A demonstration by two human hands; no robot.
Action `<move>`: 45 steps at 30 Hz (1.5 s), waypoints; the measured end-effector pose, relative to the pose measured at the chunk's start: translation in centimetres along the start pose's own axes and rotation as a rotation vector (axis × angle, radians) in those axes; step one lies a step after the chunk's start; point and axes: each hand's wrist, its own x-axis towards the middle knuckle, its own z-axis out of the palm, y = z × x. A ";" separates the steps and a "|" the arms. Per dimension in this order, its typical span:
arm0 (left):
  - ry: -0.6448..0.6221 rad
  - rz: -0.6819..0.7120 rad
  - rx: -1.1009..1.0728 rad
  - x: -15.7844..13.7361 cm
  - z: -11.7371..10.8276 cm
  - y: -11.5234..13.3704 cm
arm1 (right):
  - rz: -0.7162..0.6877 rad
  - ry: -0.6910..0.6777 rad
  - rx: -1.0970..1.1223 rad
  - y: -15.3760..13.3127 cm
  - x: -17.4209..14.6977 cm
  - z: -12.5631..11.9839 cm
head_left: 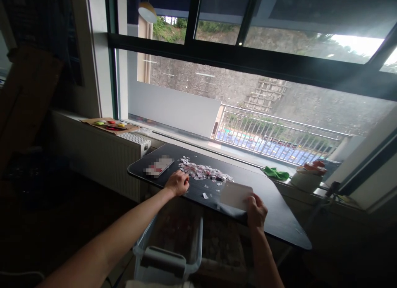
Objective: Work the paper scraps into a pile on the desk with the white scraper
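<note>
My right hand (257,209) grips the edge of a pale, rectangular sheet of card (236,194), tilted just above the dark table's front part. On the table's near edge rests my left hand (178,183), its fingers curled in; whatever they hold, if anything, is hidden. Just beyond it, a long heap of small white paper pieces (203,171) stretches across the tabletop. A few loose pieces, one of them a larger paper scrap (205,195), lie between the heap and the front edge. Left of the heap is a flat, blurred-out rectangular object (164,166).
The black table (273,205) stands against a window sill. Below its front edge is a clear plastic bin (199,242). A green cloth (276,173) and a pale pot (305,180) sit on the sill. A cardboard piece with colourful items (108,124) lies on the radiator.
</note>
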 end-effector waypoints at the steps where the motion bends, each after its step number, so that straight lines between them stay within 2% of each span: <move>1: 0.001 0.003 0.002 0.0 0.0 0.0 | 0.006 -0.007 -0.011 0.1 0.1 -0.2; 7: 0.007 0.004 0.004 0.0 0.2 -0.3 | -0.020 -0.249 -0.001 -0.2 0.0 -1.3; 10: 0.002 0.003 -0.001 0.0 0.2 -0.4 | -0.059 -0.322 0.001 -0.4 -0.2 -1.3; 20: -0.011 0.015 0.009 0.1 -0.1 -0.3 | -0.048 -0.259 0.057 0.0 -0.4 -1.0; 25: 0.009 0.035 0.002 0.1 -0.1 -0.5 | -0.053 -0.156 0.031 -0.4 -0.8 -1.0; 30: 0.020 0.043 0.012 0.1 0.0 -0.7 | -0.054 -0.203 0.035 -0.4 -0.7 -0.9; 36: 0.005 0.050 0.018 0.2 -0.1 -0.8 | -0.110 -0.163 0.017 -0.1 -0.6 -0.7; 42: 0.017 0.054 0.017 0.2 0.0 -0.9 | -0.103 -0.251 0.014 -0.4 -0.7 -0.9; 45: 0.013 0.049 0.015 0.2 0.0 -0.9 | -0.098 -0.241 0.037 -0.4 -0.7 -0.9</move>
